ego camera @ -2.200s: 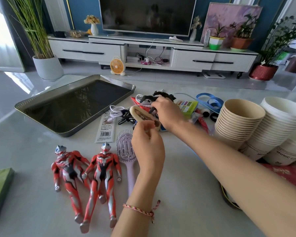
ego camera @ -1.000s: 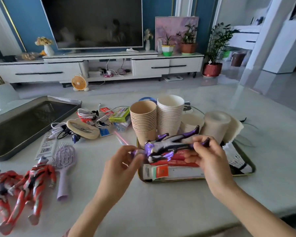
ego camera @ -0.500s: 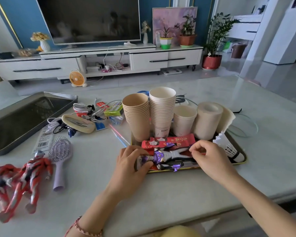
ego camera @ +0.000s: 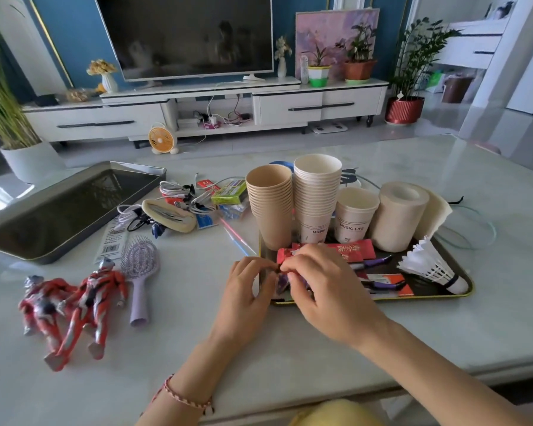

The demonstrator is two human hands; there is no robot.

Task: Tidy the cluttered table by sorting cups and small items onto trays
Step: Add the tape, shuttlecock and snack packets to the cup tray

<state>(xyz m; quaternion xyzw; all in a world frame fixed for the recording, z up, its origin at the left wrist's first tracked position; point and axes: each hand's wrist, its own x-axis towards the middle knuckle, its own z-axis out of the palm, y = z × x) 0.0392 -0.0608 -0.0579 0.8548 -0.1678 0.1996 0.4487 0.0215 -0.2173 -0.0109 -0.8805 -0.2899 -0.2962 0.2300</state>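
A small dark tray (ego camera: 428,296) holds a brown cup stack (ego camera: 270,198), a white cup stack (ego camera: 317,192), a single cup (ego camera: 356,215), an upturned stack (ego camera: 400,216), red packets (ego camera: 356,250) and a shuttlecock (ego camera: 428,267). A purple figure (ego camera: 379,262) lies along the tray's front, mostly hidden under my right hand (ego camera: 323,287). My right hand's fingers curl over its head end. My left hand (ego camera: 246,290) pinches the same end at the tray's left rim, fingertips meeting those of the right.
A large empty metal tray (ego camera: 59,210) lies at the far left. Between the trays lie cables (ego camera: 173,192), a green box (ego camera: 230,190) and straws (ego camera: 237,235). Two red figures (ego camera: 96,293) and a lilac hairbrush (ego camera: 139,265) lie front left.
Both hands brought the purple figure from the air down onto the small tray. My right hand slid from its legs to the head end, beside my left hand.
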